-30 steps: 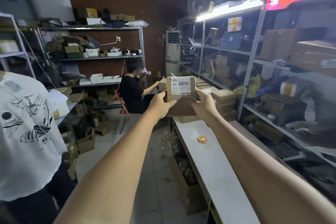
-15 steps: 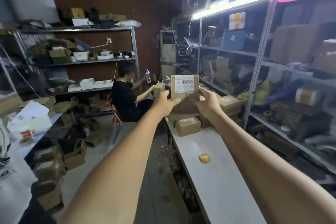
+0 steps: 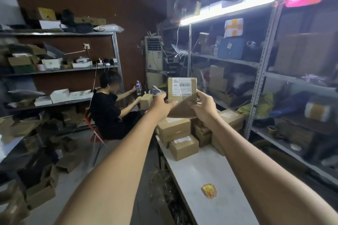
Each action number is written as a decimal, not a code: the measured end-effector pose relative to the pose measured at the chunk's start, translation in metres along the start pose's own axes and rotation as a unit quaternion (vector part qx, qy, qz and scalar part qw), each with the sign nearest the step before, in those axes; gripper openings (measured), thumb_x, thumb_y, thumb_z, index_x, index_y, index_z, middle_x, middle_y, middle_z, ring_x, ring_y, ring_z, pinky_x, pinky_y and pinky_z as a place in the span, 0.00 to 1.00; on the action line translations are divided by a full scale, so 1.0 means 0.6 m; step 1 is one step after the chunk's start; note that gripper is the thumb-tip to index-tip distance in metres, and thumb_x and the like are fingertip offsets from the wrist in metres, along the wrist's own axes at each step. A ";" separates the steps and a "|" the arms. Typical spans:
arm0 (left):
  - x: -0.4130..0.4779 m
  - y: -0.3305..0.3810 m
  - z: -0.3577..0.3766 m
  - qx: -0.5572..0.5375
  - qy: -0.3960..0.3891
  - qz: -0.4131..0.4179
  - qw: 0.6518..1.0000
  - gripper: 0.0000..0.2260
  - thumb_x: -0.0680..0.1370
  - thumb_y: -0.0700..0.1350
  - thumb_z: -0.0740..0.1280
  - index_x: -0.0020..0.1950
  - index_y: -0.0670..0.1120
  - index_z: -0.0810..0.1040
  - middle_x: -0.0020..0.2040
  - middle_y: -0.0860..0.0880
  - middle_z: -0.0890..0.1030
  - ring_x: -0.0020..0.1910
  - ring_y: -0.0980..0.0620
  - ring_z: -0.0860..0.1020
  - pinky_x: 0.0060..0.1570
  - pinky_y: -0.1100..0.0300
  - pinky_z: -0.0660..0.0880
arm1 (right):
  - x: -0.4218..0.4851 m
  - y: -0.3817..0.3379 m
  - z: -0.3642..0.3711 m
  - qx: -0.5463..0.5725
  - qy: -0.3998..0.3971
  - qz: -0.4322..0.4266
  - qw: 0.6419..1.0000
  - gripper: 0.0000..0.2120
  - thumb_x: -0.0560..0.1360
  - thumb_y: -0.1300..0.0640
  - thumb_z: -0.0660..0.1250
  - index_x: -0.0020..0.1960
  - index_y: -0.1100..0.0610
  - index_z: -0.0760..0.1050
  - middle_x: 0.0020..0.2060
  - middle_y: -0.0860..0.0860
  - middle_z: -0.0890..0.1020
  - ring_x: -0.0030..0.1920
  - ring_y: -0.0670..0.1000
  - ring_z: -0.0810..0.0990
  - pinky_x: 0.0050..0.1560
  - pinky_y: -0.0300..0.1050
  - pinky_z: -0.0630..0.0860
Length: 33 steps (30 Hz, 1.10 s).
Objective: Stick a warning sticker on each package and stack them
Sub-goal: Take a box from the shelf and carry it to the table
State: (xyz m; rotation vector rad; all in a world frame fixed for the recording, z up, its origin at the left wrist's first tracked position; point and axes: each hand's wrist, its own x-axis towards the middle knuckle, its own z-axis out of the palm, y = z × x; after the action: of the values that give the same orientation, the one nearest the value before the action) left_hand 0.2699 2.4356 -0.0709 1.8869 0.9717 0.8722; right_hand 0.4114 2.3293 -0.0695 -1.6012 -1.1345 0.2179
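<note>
I hold a brown cardboard package (image 3: pixel 182 95) with a white shipping label up in the air at arm's length. My left hand (image 3: pixel 161 105) grips its lower left edge and my right hand (image 3: pixel 205 105) grips its lower right edge. Below it, a stack of similar cardboard packages (image 3: pixel 180 136) sits at the far end of the white table (image 3: pixel 210 171). A yellow and red sticker (image 3: pixel 209 190) lies flat on the table nearer to me.
A person in black (image 3: pixel 108 109) sits on a red chair at the far left of the table, holding a small box. Metal shelves full of boxes line the right side (image 3: pixel 256 82) and back left. Open cartons (image 3: pixel 42 184) litter the floor on the left.
The view has turned right and down; the person in the white shirt on the left has left the frame. The stack under the held package has come fully into sight. Both hands keep their grip.
</note>
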 end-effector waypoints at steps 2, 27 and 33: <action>0.037 0.004 0.005 0.004 -0.017 0.014 1.000 0.23 0.74 0.53 0.72 0.67 0.48 0.76 0.60 0.50 0.81 0.56 0.47 0.79 0.58 0.47 0.77 | 0.031 0.014 0.011 0.002 0.022 0.005 1.000 0.18 0.75 0.60 0.71 0.64 0.51 0.78 0.55 0.46 0.83 0.57 0.47 0.79 0.51 0.38 0.73; 0.299 0.114 0.548 -0.104 -0.324 0.099 0.935 0.23 0.77 0.44 0.71 0.72 0.46 0.71 0.61 0.49 0.80 0.58 0.48 0.79 0.60 0.48 0.77 | 0.165 0.329 -0.328 -0.094 0.270 0.193 0.939 0.28 0.76 0.57 0.71 0.74 0.50 0.69 0.63 0.47 0.80 0.59 0.48 0.79 0.64 0.49 0.76; 0.265 0.060 0.663 -0.090 -0.421 0.105 0.897 0.23 0.78 0.43 0.70 0.72 0.44 0.71 0.62 0.49 0.79 0.57 0.50 0.78 0.60 0.55 0.76 | 0.082 0.414 -0.340 -0.106 0.323 0.284 0.896 0.28 0.76 0.56 0.71 0.75 0.50 0.68 0.63 0.46 0.80 0.60 0.48 0.79 0.62 0.47 0.77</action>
State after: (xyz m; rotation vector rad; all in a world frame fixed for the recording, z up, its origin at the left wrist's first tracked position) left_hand 0.6865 2.4212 -0.1751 1.9344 0.1481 0.1732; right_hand 0.7065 2.2483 -0.1803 -1.9664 -0.1641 -0.0716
